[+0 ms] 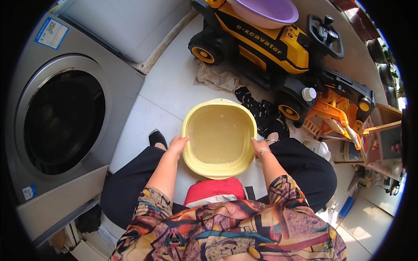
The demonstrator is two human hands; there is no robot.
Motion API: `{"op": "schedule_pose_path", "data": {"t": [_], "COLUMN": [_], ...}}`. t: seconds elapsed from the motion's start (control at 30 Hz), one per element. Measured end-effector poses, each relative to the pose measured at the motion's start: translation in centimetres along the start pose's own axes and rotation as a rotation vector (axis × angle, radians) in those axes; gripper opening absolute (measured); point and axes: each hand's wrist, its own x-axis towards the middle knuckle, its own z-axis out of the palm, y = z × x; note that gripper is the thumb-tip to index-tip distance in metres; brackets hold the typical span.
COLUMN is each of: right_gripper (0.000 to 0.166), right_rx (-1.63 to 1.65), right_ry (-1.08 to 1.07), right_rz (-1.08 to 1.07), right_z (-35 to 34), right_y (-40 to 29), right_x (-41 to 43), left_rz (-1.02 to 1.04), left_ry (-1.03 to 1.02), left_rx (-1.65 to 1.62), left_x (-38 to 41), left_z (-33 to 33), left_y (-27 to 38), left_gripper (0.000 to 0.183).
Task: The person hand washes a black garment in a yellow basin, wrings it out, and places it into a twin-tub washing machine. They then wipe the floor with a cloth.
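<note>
Between my knees is a yellow plastic basin (218, 170) with some water (218, 133) in it. My left hand (179, 144) grips its left rim, thumb on top. On the opposite rim my right hand (259, 146), with a bracelet at the wrist, holds on the same way. The fingers of both hands are mostly hidden under the rim. Whether the basin rests on the floor or is lifted, I cannot tell. Just below its near edge lies a red and white item (215, 192), partly covered by my patterned shirt.
A grey front-loading washing machine (75, 120) stands at left. Beyond the basin is a yellow and black ride-on toy excavator (261, 45) carrying a purple basin (271, 16). A beige cloth (217, 76) and black printed fabric (258, 107) lie on the tiled floor (163, 88).
</note>
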Motion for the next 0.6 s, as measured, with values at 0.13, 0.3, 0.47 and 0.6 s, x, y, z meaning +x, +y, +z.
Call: {"op": "schedule_pose_path", "data": {"t": [0.13,0.3,0.47,0.6], "right_gripper": [0.065,0.057,0.053,0.054], "right_rx": [-0.033,0.034,0.038,0.094], "right_ry": [-0.008,0.004,0.017,0.018], "right_rz": [0.005,-0.011,-0.022,0.010], "right_z": [-0.5,-0.1,-1.0,-2.3], "right_y": [-0.4,0.0,-0.3,-1.5], "right_x": [0.2,0.8,0.3,-1.1], "left_rz": [0.137,0.323,0.534,0.870], "left_ry": [0.212,0.203,0.089,0.134], "left_rx": [0.159,0.148,0.250,0.485], "left_x": [-2.3,-2.1,-9.9,-17.3], "left_z": [0.7,-0.4,-1.4,-4.5], "left_y": [3.1,6.0,12.7,15.5], "left_gripper": [0.049,0.050,0.042,0.034]}}
